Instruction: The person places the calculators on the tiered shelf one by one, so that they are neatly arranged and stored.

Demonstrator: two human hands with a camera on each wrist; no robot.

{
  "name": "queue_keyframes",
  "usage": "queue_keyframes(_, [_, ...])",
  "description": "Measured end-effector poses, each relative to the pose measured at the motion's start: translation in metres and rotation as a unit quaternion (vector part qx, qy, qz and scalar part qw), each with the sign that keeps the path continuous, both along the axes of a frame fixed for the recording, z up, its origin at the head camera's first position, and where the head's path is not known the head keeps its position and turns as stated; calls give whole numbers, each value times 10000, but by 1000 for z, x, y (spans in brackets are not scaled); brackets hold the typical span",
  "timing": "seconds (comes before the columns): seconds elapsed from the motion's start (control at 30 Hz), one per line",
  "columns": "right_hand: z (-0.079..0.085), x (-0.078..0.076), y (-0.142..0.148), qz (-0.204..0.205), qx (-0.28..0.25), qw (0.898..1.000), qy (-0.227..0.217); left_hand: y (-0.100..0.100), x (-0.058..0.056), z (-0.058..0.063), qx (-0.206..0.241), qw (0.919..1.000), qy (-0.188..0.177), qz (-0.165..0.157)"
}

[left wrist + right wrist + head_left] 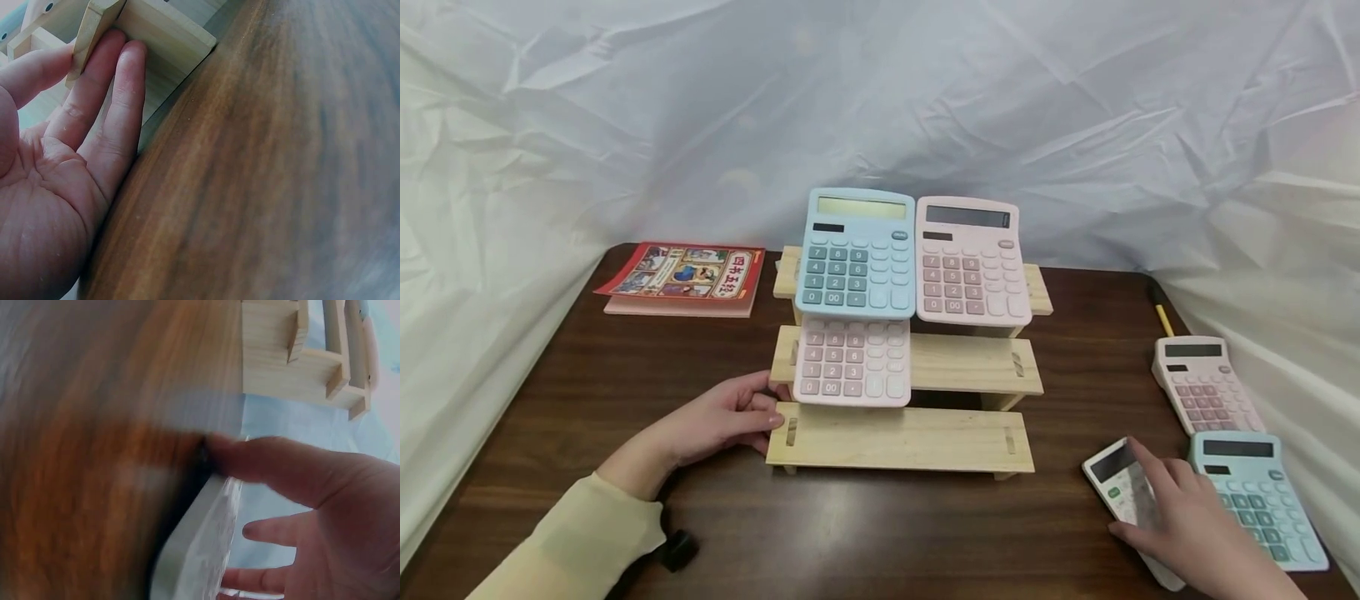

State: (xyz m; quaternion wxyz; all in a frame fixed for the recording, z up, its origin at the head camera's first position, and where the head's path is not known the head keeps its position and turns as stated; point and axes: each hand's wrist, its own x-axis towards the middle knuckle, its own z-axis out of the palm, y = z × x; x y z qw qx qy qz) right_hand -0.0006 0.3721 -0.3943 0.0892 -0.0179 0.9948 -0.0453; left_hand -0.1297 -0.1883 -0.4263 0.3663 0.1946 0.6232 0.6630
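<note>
In the head view, my left hand (726,419) pinches the left end of the lowest board of a three-step wooden stand (902,437). The left wrist view shows the thumb on one face of that board and fingers (128,81) on the other. At the lower right, my right hand (1195,512) lies over a white calculator (1120,483) that sits slanted on the table. Its thumb reaches past the left edge, and the index finger is nearly straight along the display end. From the right wrist, the thumb (275,465) is at the calculator's side, other fingers spread.
A blue calculator (859,250) and a pink calculator (973,262) stand on the top step, another pink calculator (853,367) on the middle one. Beside my right hand are a teal calculator (1240,454) and a pink calculator (1202,375). A red book (688,275) lies back left.
</note>
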Motion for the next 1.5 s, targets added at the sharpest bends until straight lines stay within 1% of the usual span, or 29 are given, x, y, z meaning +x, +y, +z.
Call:
queue_keyframes(0.1, [0, -2, -3, 62, -16, 10000, 53, -2, 0, 1, -54, 10000, 19, 58])
queue_keyframes(0.23, [1, -9, -11, -9, -55, 9999, -130, -5, 2, 1, -81, 10000, -18, 52])
queue_keyframes(0.33, [6, -13, -19, 34, -286, 9996, 14, -5, 1, 2, -52, 10000, -7, 37])
queue_keyframes(0.43, [17, -17, -29, 287, -572, 9963, 579, -4, -1, 2, 6, 10000, 36, 25])
queue_keyframes(0.57, [40, -24, -50, 701, -795, 9837, 1450, -3, -1, 1, 69, 10000, 14, -7])
queue_keyframes(0.7, [65, -30, -74, 1003, -1006, 9707, 1937, -3, -1, 0, 88, 10000, 21, 30])
queue_keyframes(0.77, [73, -34, -86, 1120, -1090, 9665, 2035, -2, -1, 0, 76, 10000, 15, 47])
queue_keyframes(0.87, [81, -38, -101, 1267, -1114, 9635, 2077, 0, 0, 0, 72, 10000, -4, 29])
queue_keyframes(1.03, [88, -45, -116, 1538, -975, 9584, 2196, 2, 0, 0, 73, 10000, 37, 24])
queue_keyframes(1.17, [91, -49, -126, 1725, -854, 9536, 2315, 2, 2, 1, -4, 10000, -11, 92])
queue_keyframes(1.3, [95, -54, -135, 1755, -712, 9530, 2363, 3, 3, 3, -74, 9998, -11, 159])
queue_keyframes(1.4, [96, -57, -140, 1748, -653, 9548, 2316, 3, 3, 3, -39, 9999, -23, 128])
queue_keyframes(1.5, [93, -60, -143, 1759, -628, 9553, 2293, 2, 2, 1, 16, 10000, -21, 69])
